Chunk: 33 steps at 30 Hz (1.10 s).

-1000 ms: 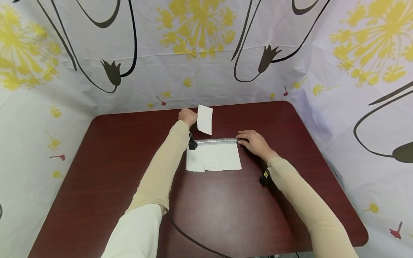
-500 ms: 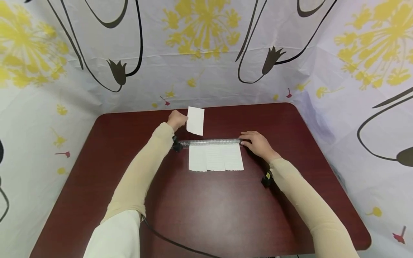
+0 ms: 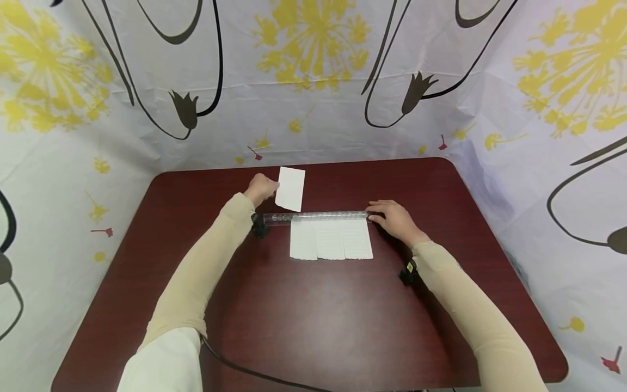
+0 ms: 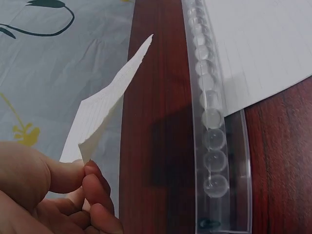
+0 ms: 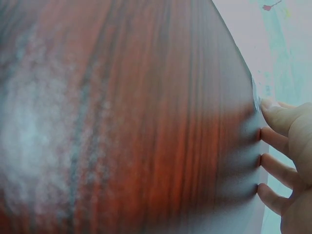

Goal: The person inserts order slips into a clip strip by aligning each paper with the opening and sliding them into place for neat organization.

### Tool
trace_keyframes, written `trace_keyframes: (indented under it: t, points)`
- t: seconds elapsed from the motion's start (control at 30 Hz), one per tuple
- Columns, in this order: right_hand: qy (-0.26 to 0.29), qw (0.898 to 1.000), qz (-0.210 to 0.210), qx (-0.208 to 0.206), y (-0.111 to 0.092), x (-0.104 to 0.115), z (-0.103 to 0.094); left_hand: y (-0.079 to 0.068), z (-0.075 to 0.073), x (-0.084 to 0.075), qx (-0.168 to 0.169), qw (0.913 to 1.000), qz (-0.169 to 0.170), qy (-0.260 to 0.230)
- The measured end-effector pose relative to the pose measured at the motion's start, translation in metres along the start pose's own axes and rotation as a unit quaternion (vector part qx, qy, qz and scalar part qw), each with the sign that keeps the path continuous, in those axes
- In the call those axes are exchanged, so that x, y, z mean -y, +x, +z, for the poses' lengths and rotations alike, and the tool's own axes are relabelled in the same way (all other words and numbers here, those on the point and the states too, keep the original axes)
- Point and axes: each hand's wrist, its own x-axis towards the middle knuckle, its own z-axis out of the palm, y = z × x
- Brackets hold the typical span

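My left hand (image 3: pixel 261 188) pinches a small piece of white lined paper (image 3: pixel 290 188) between thumb and fingers, above the far part of the table. In the left wrist view the paper (image 4: pixel 105 107) stands tilted and one edge is ragged. A clear plastic ruler (image 3: pixel 325 216) with a row of round, bubble-like shapes lies across the table, partly over the top of several lined paper pieces (image 3: pixel 330 239). Their near edges look torn. My right hand (image 3: pixel 394 220) holds the ruler's right end, thumb on the near side, fingers on the far side. The right wrist view shows bent fingers (image 5: pixel 277 170) touching down.
A dark red-brown table (image 3: pixel 318 316) with rounded corners lies underneath. Patterned fabric (image 3: pixel 313 125) hangs behind it and at both sides. A black cable (image 3: pixel 254 373) runs from the left sleeve along the near side. A small black camera (image 3: pixel 408 274) sits at the right wrist.
My left hand has drawn left with the paper piece and come slightly lower, uncovering the ruler's left end. My right hand stays at the ruler's right end.
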Motion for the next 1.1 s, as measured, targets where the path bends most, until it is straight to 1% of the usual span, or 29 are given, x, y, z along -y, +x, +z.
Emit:
trace_keyframes:
  t: [0.13, 0.27, 0.47, 0.7, 0.9, 1.1]
  points:
    - [0.002, 1.000, 0.001, -0.001, 0.001, -0.002, 0.000, -0.003, -0.004, 0.008, 0.008, 0.9999, -0.003, -0.011]
    - [-0.002, 1.000, 0.000, -0.003, 0.001, -0.003, 0.000, -0.007, -0.010, 0.018, 0.012, 0.9998, 0.002, -0.018]
    - [-0.005, 1.000, 0.003, 0.000, 0.000, -0.002, 0.000, -0.019, -0.018, 0.031, 0.014, 0.9998, 0.005, -0.013]
    - [-0.004, 1.000, 0.007, 0.004, 0.000, -0.001, -0.001, -0.034, -0.028, 0.048, 0.018, 0.9993, 0.012, -0.030]
    - [-0.007, 1.000, 0.013, 0.007, 0.000, 0.000, -0.002, -0.042, -0.032, 0.059, 0.022, 0.9991, 0.018, -0.031]
    - [-0.002, 1.000, 0.015, 0.010, -0.001, 0.001, -0.002, -0.047, -0.037, 0.069, 0.021, 0.9991, 0.015, -0.033]
